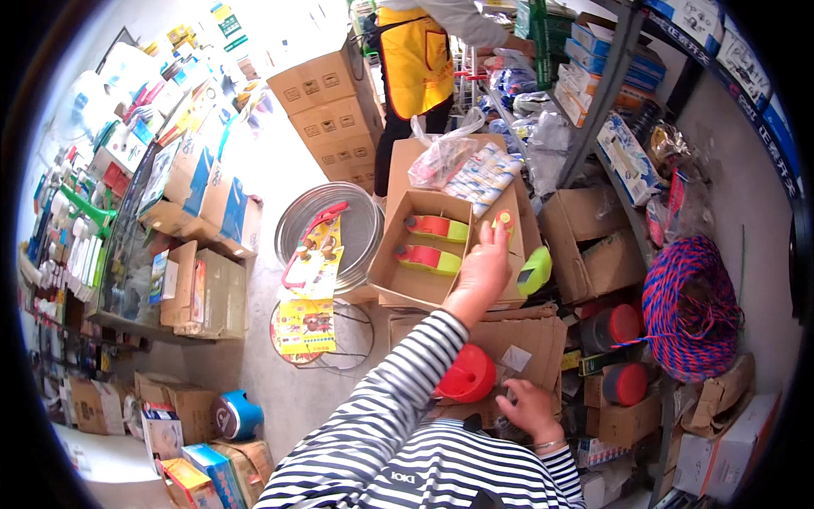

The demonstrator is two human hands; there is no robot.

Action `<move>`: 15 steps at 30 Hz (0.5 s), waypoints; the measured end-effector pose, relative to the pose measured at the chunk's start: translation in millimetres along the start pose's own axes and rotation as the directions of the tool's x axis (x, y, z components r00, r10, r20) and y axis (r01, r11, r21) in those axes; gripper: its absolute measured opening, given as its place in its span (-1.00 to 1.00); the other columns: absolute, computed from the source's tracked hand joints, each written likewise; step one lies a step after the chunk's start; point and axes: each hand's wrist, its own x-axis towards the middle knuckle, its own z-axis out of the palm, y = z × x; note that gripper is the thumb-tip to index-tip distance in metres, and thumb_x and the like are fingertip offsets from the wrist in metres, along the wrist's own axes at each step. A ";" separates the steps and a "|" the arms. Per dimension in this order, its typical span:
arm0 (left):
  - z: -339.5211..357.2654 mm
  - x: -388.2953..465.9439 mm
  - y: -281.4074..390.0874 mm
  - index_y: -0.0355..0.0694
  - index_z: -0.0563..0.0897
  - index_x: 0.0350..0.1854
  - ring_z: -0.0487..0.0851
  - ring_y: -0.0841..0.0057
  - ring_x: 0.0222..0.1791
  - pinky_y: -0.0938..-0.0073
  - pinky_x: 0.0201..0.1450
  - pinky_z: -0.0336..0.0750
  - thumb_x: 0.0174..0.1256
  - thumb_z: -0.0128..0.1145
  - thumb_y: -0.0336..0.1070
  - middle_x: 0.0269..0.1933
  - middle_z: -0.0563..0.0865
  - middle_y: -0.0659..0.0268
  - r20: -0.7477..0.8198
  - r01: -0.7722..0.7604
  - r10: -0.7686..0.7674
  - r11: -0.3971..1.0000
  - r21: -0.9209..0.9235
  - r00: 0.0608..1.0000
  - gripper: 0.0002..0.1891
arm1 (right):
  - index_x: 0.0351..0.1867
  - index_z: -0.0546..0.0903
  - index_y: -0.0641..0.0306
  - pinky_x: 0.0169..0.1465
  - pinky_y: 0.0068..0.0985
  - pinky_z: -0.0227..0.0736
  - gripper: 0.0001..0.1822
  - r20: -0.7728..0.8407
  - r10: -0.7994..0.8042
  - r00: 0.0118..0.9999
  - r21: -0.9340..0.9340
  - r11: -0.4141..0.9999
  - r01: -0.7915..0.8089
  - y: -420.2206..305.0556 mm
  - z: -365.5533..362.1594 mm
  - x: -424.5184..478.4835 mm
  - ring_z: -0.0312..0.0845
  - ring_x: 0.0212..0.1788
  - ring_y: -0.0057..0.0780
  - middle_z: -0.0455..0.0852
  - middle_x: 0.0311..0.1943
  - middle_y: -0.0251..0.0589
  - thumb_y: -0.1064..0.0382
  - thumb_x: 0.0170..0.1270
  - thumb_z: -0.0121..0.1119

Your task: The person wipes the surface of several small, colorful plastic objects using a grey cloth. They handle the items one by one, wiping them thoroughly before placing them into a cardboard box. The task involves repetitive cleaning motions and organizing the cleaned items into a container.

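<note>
My left hand (486, 267) reaches over the right wall of a shallow cardboard box (413, 289). Its fingertips are at a red and lime-green plastic tool (504, 218), partly hidden by the fingers; whether they grip it is unclear. Inside the box lie two similar red and lime-green tools (439, 227), (427, 257), side by side. Another lime-green tool (535, 271) with a dark panel sits right of my left hand. Nearer my body, my right hand (529, 407) is empty, its fingers apart, beside a round red plastic container (467, 375), partly behind my left forearm.
A plastic bag (445, 159) and a patterned packet (484, 175) lie beyond the box. Stacked metal rings (286, 219) stand left, under yellow cards. A coil of red-blue rope (690, 308) hangs by the right shelf. A person in a yellow apron (416, 63) stands ahead.
</note>
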 end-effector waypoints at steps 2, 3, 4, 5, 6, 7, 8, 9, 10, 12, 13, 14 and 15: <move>-29.7 -18.8 -22.3 -0.34 0.18 0.31 0.56 0.03 0.07 0.21 0.06 0.53 -0.04 0.20 -0.39 0.27 0.36 -0.12 -0.199 -0.076 0.024 0.963 -0.257 0.980 -0.23 | 0.22 0.35 0.21 -0.06 -0.32 0.49 -0.36 -0.155 0.123 0.980 0.248 0.965 -0.082 34.0 -3.2 18.9 0.62 -0.13 -0.17 0.64 -0.08 0.04 0.09 0.11 0.25; -35.1 -28.4 -44.5 -0.30 0.24 0.30 0.57 0.05 0.06 0.20 0.07 0.51 -0.05 0.21 -0.41 0.20 0.46 -0.06 -0.462 -0.226 0.127 0.960 -0.163 0.878 -0.25 | 0.31 0.22 0.26 0.03 -0.34 0.44 -0.25 -0.177 0.277 0.944 0.471 0.866 -0.166 51.6 -21.8 45.4 0.58 -0.03 -0.20 0.62 -0.04 0.13 0.12 0.10 0.26; -63.3 -34.4 -46.7 -0.26 0.30 0.27 0.58 0.08 0.05 0.22 0.06 0.52 -0.08 0.22 -0.45 0.14 0.53 0.01 -0.356 -0.170 0.055 0.938 -0.301 0.933 -0.28 | 0.34 0.19 0.29 0.09 -0.33 0.41 -0.21 -0.296 0.348 0.890 0.468 0.865 -0.183 83.6 -28.8 74.6 0.54 0.05 -0.16 0.59 0.00 0.18 0.12 0.10 0.27; -71.7 -30.5 -57.2 -0.22 0.31 0.27 0.59 0.08 0.03 0.22 0.04 0.52 -0.10 0.25 -0.47 0.10 0.56 0.03 -0.374 -0.194 0.082 0.942 -0.275 0.924 -0.25 | 0.37 0.17 0.32 0.14 -0.33 0.38 -0.17 -0.409 0.410 0.816 0.468 0.861 -0.198 114.9 -37.2 102.2 0.50 0.13 -0.13 0.56 0.04 0.24 0.11 0.09 0.27; -80.1 -24.0 -67.3 -0.23 0.33 0.26 0.59 0.10 0.04 0.23 0.06 0.52 -0.11 0.27 -0.47 0.12 0.55 0.03 -0.373 -0.273 0.178 0.937 -0.218 0.910 -0.26 | 0.31 0.26 0.32 0.14 -0.32 0.39 -0.23 -0.329 0.431 0.840 0.434 0.859 -0.271 160.4 -20.9 128.7 0.51 0.12 -0.12 0.57 0.05 0.21 0.09 0.08 0.27; -92.9 -20.6 -75.2 -0.24 0.36 0.24 0.57 0.13 0.07 0.24 0.10 0.50 -0.13 0.27 -0.47 0.12 0.55 0.05 -0.387 -0.367 0.317 0.928 -0.061 0.866 -0.28 | 0.26 0.36 0.32 0.13 -0.31 0.40 -0.29 -0.229 0.452 0.862 0.395 0.853 -0.342 195.4 -8.7 143.6 0.52 0.11 -0.10 0.57 0.05 0.18 0.06 0.08 0.26; -111.4 -35.6 -87.6 -0.21 0.38 0.24 0.56 0.15 0.08 0.25 0.10 0.49 -0.12 0.20 -0.50 0.15 0.54 0.08 -0.310 -0.322 0.302 0.947 -0.014 0.902 -0.30 | 0.18 0.44 0.30 0.12 -0.31 0.41 -0.36 -0.168 0.458 0.873 0.363 0.852 -0.377 172.0 -12.7 152.5 0.53 0.09 -0.10 0.59 0.04 0.14 0.04 0.07 0.26; -119.6 -50.6 -101.2 -0.17 0.39 0.23 0.55 0.16 0.10 0.26 0.10 0.49 -0.12 0.13 -0.53 0.17 0.53 0.11 -0.227 -0.283 0.281 0.959 0.024 0.933 -0.32 | 0.10 0.53 0.28 0.10 -0.31 0.42 -0.42 -0.105 0.472 0.875 0.320 0.849 -0.420 140.6 -14.3 149.5 0.54 0.07 -0.09 0.60 0.02 0.10 0.02 0.06 0.25; -113.7 -53.8 -114.7 -0.16 0.41 0.22 0.54 0.16 0.11 0.26 0.12 0.47 -0.13 0.12 -0.55 0.16 0.53 0.11 -0.129 -0.290 0.296 0.955 0.061 0.946 -0.33 | 0.06 0.56 0.25 0.10 -0.31 0.42 -0.46 -0.137 0.397 0.907 0.388 0.864 -0.320 149.6 8.5 132.9 0.55 0.06 -0.10 0.62 0.00 0.08 0.03 0.05 0.26; -91.4 -44.3 -132.4 -0.15 0.44 0.19 0.51 0.15 0.12 0.26 0.17 0.43 -0.13 0.09 -0.56 0.15 0.54 0.11 0.062 -0.339 0.335 0.939 0.053 0.940 -0.35 | 0.01 0.60 0.21 0.06 -0.31 0.45 -0.52 -0.084 0.349 0.933 0.464 0.843 -0.273 153.9 31.3 96.6 0.59 -0.02 -0.09 0.67 -0.11 0.08 0.05 0.06 0.24; -75.2 -42.9 -144.2 -0.15 0.45 0.18 0.50 0.14 0.13 0.26 0.19 0.41 -0.12 0.08 -0.57 0.14 0.55 0.10 0.164 -0.356 0.348 0.934 0.019 0.923 -0.36 | 0.00 0.60 0.26 0.08 -0.38 0.42 -0.57 0.037 0.424 0.905 0.462 0.796 -0.392 141.4 30.5 80.7 0.57 0.03 -0.22 0.67 -0.07 0.02 0.15 0.08 0.24; -60.7 -41.1 -153.4 -0.16 0.47 0.14 0.49 0.14 0.14 0.24 0.21 0.38 -0.12 0.07 -0.58 0.13 0.56 0.11 0.208 -0.377 0.367 0.926 0.007 0.907 -0.39 | -0.01 0.60 0.27 0.06 -0.39 0.43 -0.57 0.039 0.462 0.886 0.428 0.794 -0.433 135.1 31.1 67.1 0.59 0.00 -0.23 0.67 -0.09 0.02 0.15 0.08 0.25; -53.5 -39.7 -154.4 -0.16 0.49 0.12 0.48 0.14 0.15 0.27 0.22 0.37 -0.13 0.07 -0.58 0.12 0.56 0.11 0.256 -0.353 0.344 0.936 -0.013 0.903 -0.41 | -0.01 0.60 0.27 0.04 -0.39 0.44 -0.57 0.040 0.495 0.868 0.394 0.791 -0.469 131.8 30.0 56.4 0.60 -0.03 -0.24 0.68 -0.11 0.01 0.15 0.08 0.25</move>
